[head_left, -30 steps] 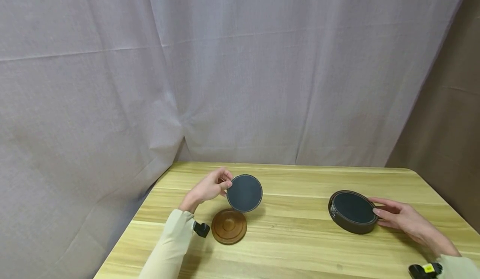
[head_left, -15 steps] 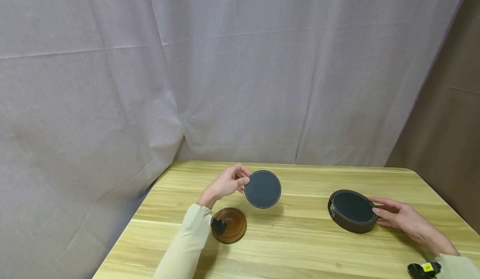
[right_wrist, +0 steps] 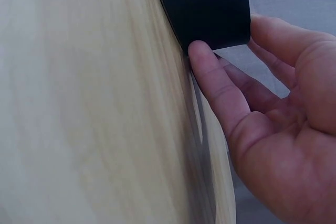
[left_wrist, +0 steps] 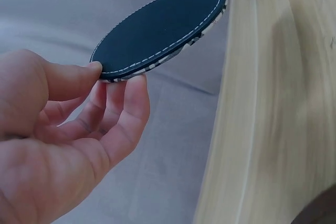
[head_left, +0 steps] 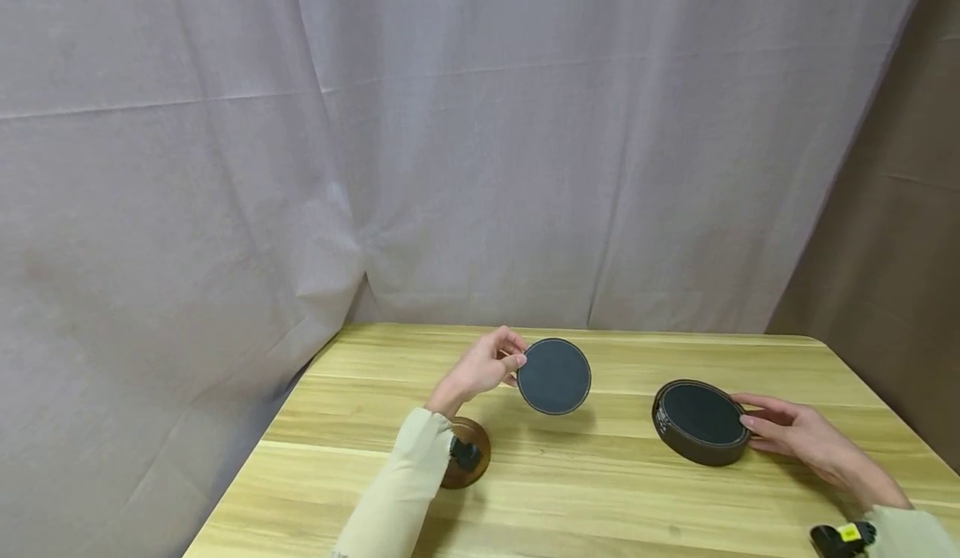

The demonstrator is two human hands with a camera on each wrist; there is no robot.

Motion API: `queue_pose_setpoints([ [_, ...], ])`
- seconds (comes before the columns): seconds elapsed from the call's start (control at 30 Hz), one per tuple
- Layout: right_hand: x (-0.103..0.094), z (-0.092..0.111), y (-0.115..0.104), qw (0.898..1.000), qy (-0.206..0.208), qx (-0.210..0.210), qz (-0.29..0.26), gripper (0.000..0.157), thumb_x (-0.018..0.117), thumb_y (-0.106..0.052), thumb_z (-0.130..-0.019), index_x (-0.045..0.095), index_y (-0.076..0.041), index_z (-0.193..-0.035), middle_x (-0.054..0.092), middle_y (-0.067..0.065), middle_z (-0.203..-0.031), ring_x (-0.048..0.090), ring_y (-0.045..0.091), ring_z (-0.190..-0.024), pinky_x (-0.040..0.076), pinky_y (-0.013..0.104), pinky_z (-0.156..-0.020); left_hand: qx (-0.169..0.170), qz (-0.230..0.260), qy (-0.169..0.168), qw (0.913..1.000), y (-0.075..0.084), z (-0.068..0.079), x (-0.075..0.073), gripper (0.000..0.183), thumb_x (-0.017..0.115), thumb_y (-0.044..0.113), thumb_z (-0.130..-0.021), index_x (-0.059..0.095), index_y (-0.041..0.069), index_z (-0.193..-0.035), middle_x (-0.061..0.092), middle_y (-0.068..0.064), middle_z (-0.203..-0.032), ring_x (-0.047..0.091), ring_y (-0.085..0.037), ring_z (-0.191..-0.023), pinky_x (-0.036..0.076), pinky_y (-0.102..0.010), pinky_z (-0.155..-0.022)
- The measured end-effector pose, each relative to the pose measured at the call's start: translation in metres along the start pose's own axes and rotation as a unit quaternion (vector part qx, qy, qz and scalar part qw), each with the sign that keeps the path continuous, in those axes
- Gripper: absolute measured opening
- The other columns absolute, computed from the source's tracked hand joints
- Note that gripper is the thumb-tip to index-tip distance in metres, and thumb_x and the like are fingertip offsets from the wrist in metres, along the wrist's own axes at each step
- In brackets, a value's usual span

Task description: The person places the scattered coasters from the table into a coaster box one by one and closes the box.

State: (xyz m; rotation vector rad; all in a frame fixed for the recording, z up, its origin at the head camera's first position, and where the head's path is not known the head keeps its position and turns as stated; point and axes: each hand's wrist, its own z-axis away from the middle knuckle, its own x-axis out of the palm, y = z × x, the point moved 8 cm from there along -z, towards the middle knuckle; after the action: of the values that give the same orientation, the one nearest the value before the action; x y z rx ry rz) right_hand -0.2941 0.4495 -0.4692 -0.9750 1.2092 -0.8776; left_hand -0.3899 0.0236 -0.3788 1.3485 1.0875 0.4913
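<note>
My left hand (head_left: 483,366) pinches a round black coaster (head_left: 555,376) by its left edge, thumb on the top face and fingers beneath. Pale stitching runs round the coaster's rim, and a black-and-white patterned underside peeps out in the left wrist view. The coaster is tilted, held above the table. At the right, a round dark coaster holder (head_left: 696,451) stands on the table with a black stitched coaster (head_left: 703,414) in its top. My right hand (head_left: 806,441) grips this holder's right side between thumb and fingers; the right wrist view shows its smooth dark wall (right_wrist: 210,11).
A round brown wooden disc (head_left: 477,434) lies on the table under my left forearm, partly covered by the wrist camera (head_left: 465,455). The light wood table (head_left: 585,500) ends at a grey curtain (head_left: 480,166) behind, with a brown cloth (head_left: 885,233) to the right.
My left hand has carried the coaster rightward, closer to the holder, and its forearm now covers part of the wooden disc. My right hand and the holder stay in place.
</note>
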Motion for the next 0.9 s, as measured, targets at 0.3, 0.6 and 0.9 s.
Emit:
queue_pose_setpoints([
  [0.3, -0.001, 0.0, -0.001, 1.0, -0.006, -0.005, -0.004, 0.052, 0.059, -0.018, -0.099, 0.042, 0.0, -0.146, 0.055, -0.033, -0.111, 0.063, -0.005, -0.101, 0.057, 0.028, -0.085, -0.001, 0.02, 0.003, 0.9998, 0.001, -0.008, 0.022, 0.012, 0.057, 0.003, -0.098, 0.058, 0.003, -0.109, 0.058, -0.007, -0.094, 0.059, -0.015, -0.073, 0.06, -0.046, -0.074],
  [0.6, 0.0, 0.0, -0.001, 1.0, 0.0, 0.0, 0.001, 0.053, 0.059, -0.018, -0.099, 0.042, 0.0, -0.146, 0.055, -0.032, -0.111, 0.062, -0.006, -0.1, 0.058, 0.028, -0.084, 0.001, 0.049, 0.015, 0.9987, 0.007, -0.017, 0.049, 0.012, 0.058, 0.002, -0.096, 0.058, 0.002, -0.109, 0.058, -0.005, -0.092, 0.058, -0.011, -0.072, 0.06, -0.042, -0.071],
  [0.9, -0.001, 0.0, -0.001, 1.0, -0.001, -0.004, -0.005, 0.051, 0.059, -0.018, -0.099, 0.044, -0.003, -0.145, 0.055, -0.033, -0.111, 0.063, -0.004, -0.1, 0.058, 0.028, -0.084, 0.001, 0.073, 0.042, 0.9964, 0.011, -0.028, 0.078, 0.01, 0.059, 0.0, -0.095, 0.059, 0.0, -0.105, 0.059, -0.006, -0.089, 0.058, -0.011, -0.07, 0.06, -0.043, -0.07],
])
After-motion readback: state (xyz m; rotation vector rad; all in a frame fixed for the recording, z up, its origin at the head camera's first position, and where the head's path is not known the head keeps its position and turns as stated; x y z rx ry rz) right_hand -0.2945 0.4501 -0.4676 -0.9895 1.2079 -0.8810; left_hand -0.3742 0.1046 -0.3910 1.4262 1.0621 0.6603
